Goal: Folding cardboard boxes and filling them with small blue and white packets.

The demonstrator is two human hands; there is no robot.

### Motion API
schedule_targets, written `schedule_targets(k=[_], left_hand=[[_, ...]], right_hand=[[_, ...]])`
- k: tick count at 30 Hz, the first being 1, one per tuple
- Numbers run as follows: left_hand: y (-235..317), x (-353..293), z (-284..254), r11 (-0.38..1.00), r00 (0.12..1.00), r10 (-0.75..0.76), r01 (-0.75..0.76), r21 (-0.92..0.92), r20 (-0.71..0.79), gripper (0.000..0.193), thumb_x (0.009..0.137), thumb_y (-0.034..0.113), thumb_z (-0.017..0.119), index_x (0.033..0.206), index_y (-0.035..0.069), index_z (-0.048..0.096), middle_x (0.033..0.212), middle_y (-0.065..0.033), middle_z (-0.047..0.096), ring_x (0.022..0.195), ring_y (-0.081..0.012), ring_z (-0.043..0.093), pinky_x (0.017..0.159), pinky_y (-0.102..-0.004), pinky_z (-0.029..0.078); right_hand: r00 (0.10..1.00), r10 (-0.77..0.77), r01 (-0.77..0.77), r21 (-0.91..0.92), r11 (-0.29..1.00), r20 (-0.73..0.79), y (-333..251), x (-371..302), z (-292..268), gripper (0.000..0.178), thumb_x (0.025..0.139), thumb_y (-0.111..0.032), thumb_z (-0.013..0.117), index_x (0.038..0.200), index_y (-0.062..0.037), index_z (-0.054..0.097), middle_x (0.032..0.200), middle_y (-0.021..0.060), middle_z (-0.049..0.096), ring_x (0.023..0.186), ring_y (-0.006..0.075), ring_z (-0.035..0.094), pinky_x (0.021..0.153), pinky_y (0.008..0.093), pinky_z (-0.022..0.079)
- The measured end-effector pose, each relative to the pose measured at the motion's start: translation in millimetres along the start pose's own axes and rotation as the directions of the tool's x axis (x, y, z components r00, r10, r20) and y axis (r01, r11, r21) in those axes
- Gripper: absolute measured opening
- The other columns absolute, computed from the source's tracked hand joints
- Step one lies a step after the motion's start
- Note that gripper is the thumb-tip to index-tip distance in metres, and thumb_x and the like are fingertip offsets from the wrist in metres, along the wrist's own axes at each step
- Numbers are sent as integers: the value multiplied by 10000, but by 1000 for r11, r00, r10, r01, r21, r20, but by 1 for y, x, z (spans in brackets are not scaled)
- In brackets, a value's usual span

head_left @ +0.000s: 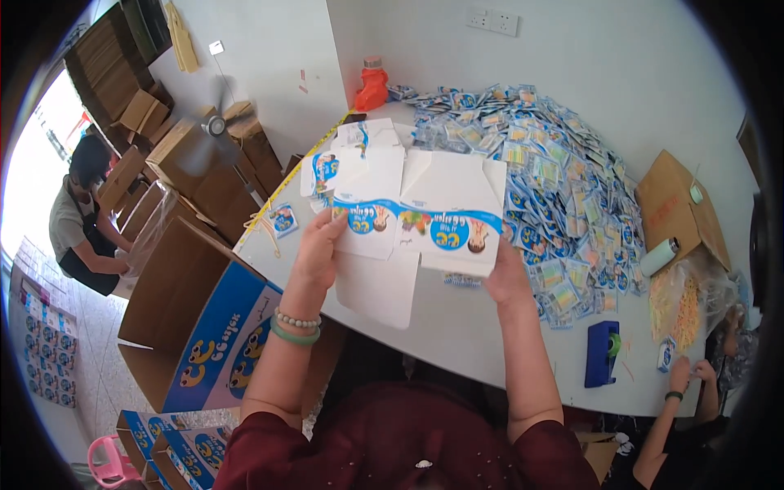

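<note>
A white carton blank (453,184), printed with a blue band and small pictures, is spread out in front of me above the table. Its flaps stand out at the top and one hangs down at the lower left. My left hand (317,247) pinches its left edge; beaded and green bracelets circle that wrist. At the right edge my right hand (508,276) grips it, with some fingers hidden behind the card. Behind it lie more flat cartons (321,166). A large heap of small printed packets (563,196) spreads over the table's far and right side.
On the white table (482,351) are a red bottle (372,86), a blue tape dispenser (602,355) and a thermos (660,256). An open big carton (200,327) stands left, near a fan (215,126). One person (86,212) works at left; another's hands (682,376) are at right.
</note>
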State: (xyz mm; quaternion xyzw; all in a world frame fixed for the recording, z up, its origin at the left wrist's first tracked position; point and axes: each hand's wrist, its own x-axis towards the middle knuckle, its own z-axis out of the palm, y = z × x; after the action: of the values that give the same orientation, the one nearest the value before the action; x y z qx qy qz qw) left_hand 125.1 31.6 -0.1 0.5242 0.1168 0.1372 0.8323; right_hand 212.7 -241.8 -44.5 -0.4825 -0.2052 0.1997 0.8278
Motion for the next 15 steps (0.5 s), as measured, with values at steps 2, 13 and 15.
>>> schedule_targets(k=[2,13,15], left_hand=[[-28,-6,-5,990,988,-95,108,-96,123,242,932,154,512,1094,-7,594,1068,-97,652,999,-153,612,857,-298,489],[-71,-101,33,651,814,-235,537,-536,531,543,941,430,415,1275,3,441,1129,-206,550,976,-288,575,771,-344,494],[-107,-98,-3,786,876,-427,483,-387,227,541,927,460,428,1227,13,477,1044,-179,601,866,-243,624,625,-322,508]], right_hand=[[995,85,-86,22,996,43,10,-1,7,386,927,-209,492,1254,-3,510,1228,99,567,1108,160,556,940,307,435],[979,194,-191,-41,981,64,30,-26,53,258,809,-141,665,1035,-23,627,875,36,677,833,132,623,771,264,478],[967,34,-25,41,999,-254,17,-30,61,250,807,-108,647,1040,-20,625,875,51,673,807,124,620,756,240,471]])
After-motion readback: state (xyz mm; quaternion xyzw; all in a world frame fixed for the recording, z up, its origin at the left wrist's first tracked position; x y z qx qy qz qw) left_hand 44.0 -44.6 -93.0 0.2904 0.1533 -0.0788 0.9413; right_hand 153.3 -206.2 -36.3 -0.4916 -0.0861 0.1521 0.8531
